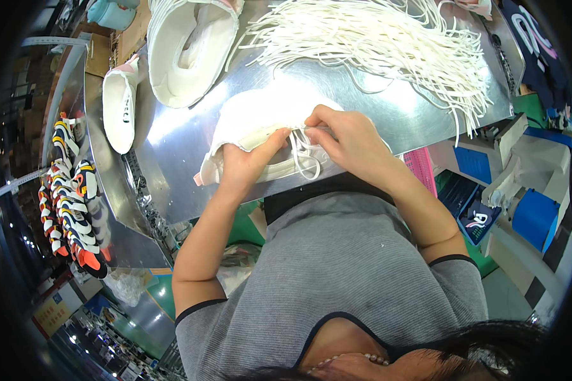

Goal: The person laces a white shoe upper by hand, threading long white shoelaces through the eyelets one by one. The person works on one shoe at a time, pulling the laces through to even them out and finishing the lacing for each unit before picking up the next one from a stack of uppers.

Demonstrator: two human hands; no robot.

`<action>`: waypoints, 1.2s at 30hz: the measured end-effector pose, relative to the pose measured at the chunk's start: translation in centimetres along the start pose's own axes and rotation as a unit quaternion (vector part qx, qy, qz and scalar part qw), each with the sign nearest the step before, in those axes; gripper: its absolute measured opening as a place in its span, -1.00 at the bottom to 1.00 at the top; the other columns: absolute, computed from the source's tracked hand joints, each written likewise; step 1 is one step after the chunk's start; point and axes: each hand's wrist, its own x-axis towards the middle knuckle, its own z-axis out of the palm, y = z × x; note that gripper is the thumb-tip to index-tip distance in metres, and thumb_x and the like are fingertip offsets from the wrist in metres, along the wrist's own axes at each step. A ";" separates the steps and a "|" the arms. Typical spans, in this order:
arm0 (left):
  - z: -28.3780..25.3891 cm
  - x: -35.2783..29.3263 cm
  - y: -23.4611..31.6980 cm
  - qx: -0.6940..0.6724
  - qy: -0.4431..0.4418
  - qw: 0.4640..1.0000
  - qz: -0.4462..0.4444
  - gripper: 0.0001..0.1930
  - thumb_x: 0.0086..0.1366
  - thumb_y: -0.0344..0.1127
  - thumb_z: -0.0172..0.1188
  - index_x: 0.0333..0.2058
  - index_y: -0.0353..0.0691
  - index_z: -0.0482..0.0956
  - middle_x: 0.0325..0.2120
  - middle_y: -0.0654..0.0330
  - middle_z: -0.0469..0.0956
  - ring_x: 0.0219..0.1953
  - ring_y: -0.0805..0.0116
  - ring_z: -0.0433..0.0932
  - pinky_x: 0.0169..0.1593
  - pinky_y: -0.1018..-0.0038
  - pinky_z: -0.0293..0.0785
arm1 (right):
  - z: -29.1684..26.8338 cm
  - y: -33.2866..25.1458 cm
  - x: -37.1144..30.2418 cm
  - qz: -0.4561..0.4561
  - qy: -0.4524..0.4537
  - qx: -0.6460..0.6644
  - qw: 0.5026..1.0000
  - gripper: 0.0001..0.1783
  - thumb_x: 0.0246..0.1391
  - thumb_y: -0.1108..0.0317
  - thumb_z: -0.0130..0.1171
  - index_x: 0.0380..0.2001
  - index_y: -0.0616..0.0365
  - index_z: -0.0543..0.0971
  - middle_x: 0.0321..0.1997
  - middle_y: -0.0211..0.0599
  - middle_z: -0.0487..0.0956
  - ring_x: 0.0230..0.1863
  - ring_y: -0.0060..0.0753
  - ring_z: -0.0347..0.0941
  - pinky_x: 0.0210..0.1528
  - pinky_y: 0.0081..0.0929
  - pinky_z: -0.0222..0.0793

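Though shiny, metal table (179, 166); floor (238, 230) apparently green.

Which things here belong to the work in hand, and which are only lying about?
Belonging: white shoe upper in left hand, lace at right hand; probably lace pile, other white uppers.
Lying about, apparently: colourful shoe parts, pink basket, blue container.

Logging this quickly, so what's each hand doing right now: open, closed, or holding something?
Left hand: closed, holding the middle shoe.
Right hand: closed, apparently pinching the lace.
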 end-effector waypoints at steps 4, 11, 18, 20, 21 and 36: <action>0.3 -0.6 0.1 0.002 -0.046 0.999 0.021 -0.77 0.26 -0.39 0.32 -0.13 -0.32 0.61 -0.37 0.26 0.64 -0.33 0.53 0.57 -0.23 0.57 0.47 | 0.3 0.1 0.6 -0.040 -0.031 -0.087 0.995 -0.87 0.14 0.33 0.17 -0.33 0.15 0.52 -0.52 -0.13 0.61 -0.41 0.00 0.59 -0.34 -0.16 0.45; -1.3 0.4 -0.7 -0.041 -0.099 0.988 -0.111 -0.73 0.30 -0.32 0.31 -0.09 -0.33 0.60 -0.31 0.23 0.64 -0.24 0.47 0.57 -0.12 0.51 0.48 | -1.6 -0.8 2.7 -0.002 -0.158 -0.182 0.970 -0.83 0.16 0.29 0.13 -0.29 0.17 0.51 -0.40 -0.08 0.63 -0.34 0.02 0.60 -0.29 -0.14 0.46; 0.2 0.4 0.3 0.003 -0.072 0.997 -0.028 -0.54 0.16 -0.35 0.45 0.03 -0.32 0.57 -0.08 0.19 0.62 -0.06 0.38 0.58 0.05 0.46 0.48 | 2.3 1.8 2.0 -0.035 0.072 0.046 0.996 -0.75 0.29 0.29 0.08 -0.03 0.14 0.48 -0.28 0.02 0.63 -0.26 0.05 0.60 -0.16 -0.19 0.48; 0.8 0.6 0.4 0.045 -0.042 0.998 -0.008 -0.54 0.14 -0.40 0.46 0.02 -0.33 0.57 -0.09 0.19 0.63 -0.05 0.39 0.57 0.05 0.46 0.48 | 3.1 1.5 2.0 -0.022 0.080 0.008 0.997 -0.73 0.30 0.29 0.06 0.00 0.14 0.46 -0.26 0.02 0.64 -0.25 0.07 0.60 -0.15 -0.14 0.48; 0.8 0.8 0.6 0.022 -0.055 0.998 -0.032 -0.57 0.13 -0.41 0.46 -0.02 -0.33 0.58 -0.12 0.20 0.63 -0.08 0.40 0.57 0.02 0.46 0.48 | 3.0 1.3 2.4 -0.009 0.073 -0.011 0.997 -0.72 0.30 0.29 0.06 0.01 0.15 0.45 -0.26 0.02 0.64 -0.25 0.07 0.60 -0.15 -0.12 0.48; -0.8 -4.2 2.9 0.358 0.060 0.876 0.319 -0.84 0.00 -0.46 0.45 -0.42 -0.20 0.65 -0.23 0.15 0.56 -0.12 0.13 0.49 -0.04 0.28 0.40 | 2.5 2.9 4.0 -0.011 0.181 0.089 0.979 -0.69 0.32 0.31 0.07 0.07 0.14 0.44 -0.38 -0.12 0.65 -0.42 -0.07 0.61 -0.35 -0.23 0.47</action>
